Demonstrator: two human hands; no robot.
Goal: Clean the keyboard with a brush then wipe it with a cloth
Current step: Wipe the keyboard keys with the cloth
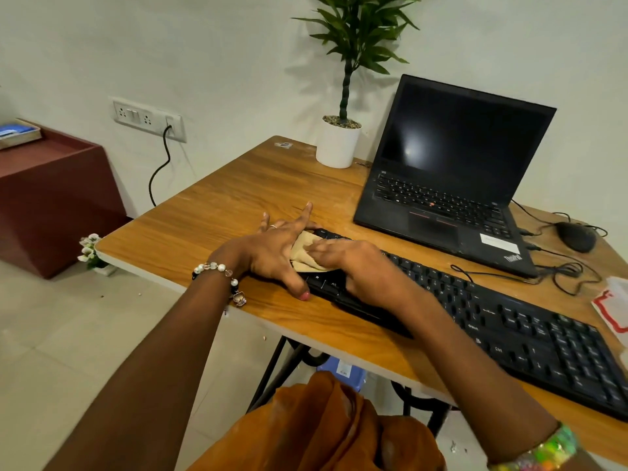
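A black full-size keyboard [509, 328] lies diagonally on the wooden table [210, 212], from the middle towards the near right corner. A beige cloth [304, 248] rests on the keyboard's left end. My right hand [353, 263] presses flat on the cloth, which shows only at its left side. My left hand [275, 253] lies at the keyboard's left edge, fingers spread, thumb down on the table by the front corner, touching the cloth's edge. No brush is in view.
An open black laptop [452, 185] stands behind the keyboard, with a mouse [576, 236] and tangled cables [564, 270] to its right. A potted plant [339, 141] is at the table's back edge. A white and red packet [613, 307] lies far right. A maroon cabinet [51, 195] stands left.
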